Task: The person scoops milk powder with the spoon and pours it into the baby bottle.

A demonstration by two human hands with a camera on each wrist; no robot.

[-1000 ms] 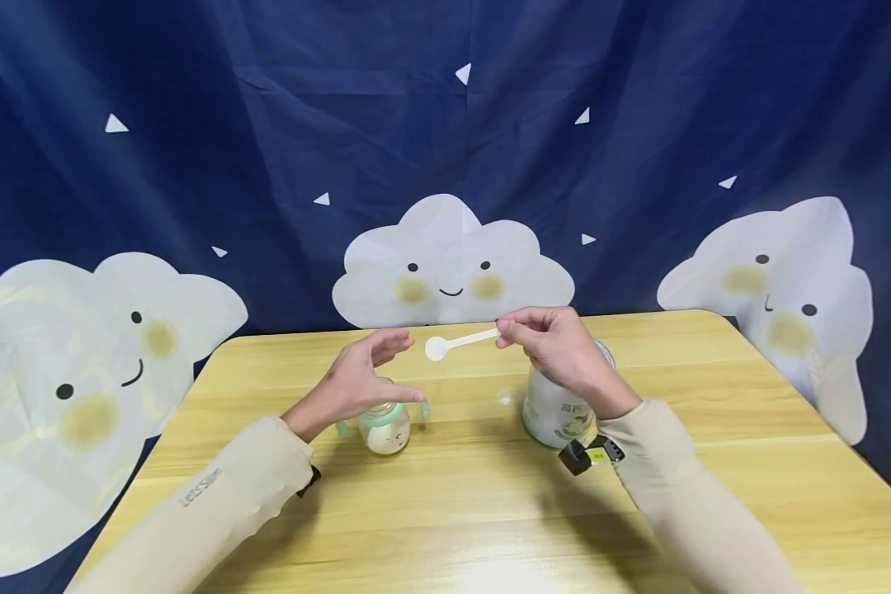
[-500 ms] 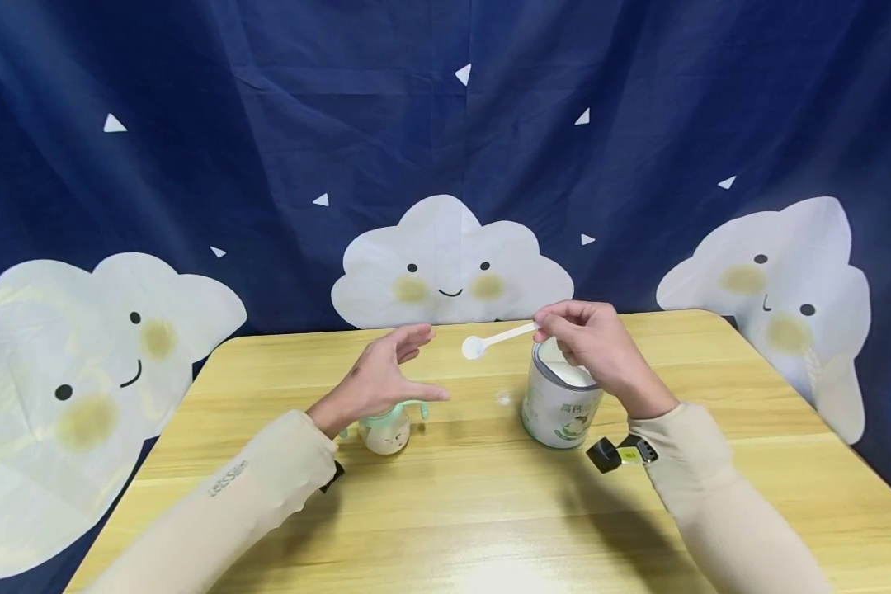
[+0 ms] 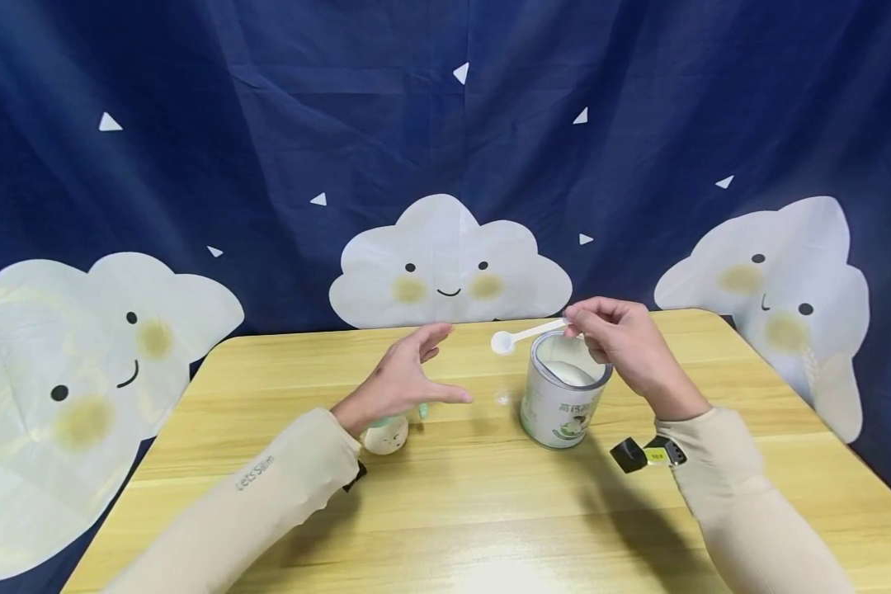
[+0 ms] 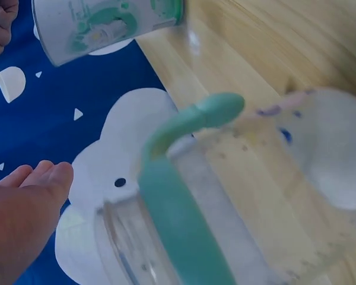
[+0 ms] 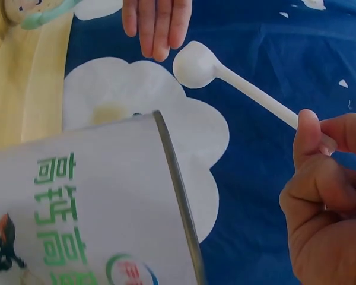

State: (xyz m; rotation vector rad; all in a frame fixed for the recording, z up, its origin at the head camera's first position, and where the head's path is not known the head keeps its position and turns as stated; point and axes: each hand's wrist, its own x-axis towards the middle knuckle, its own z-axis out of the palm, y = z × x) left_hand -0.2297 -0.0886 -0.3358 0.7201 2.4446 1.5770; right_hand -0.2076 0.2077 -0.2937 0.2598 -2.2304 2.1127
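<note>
My right hand (image 3: 627, 346) pinches a white measuring scoop (image 3: 503, 342) by the end of its handle. The scoop's round bowl points left, above and beside the rim of an uncovered milk powder tin (image 3: 560, 408), where white powder (image 3: 568, 374) shows inside. My left hand (image 3: 404, 375) is held in the air with fingers and thumb spread apart and nothing between them. Below it stands a baby bottle (image 3: 388, 437), partly hidden by the hand in the head view. The left wrist view shows its mint-green collar (image 4: 181, 219) and curved handle (image 4: 193, 122), with white powder at the bottom.
Both stand on a light wooden table (image 3: 445, 511). A small clear shiny spot (image 3: 502, 398) lies between bottle and tin. Behind the table hangs a dark blue curtain (image 3: 386, 132) with white clouds.
My right hand has moved right with the scoop, whose bowl has come from near the left hand to the tin's rim. My left hand has drifted right, covering more of the bottle.
</note>
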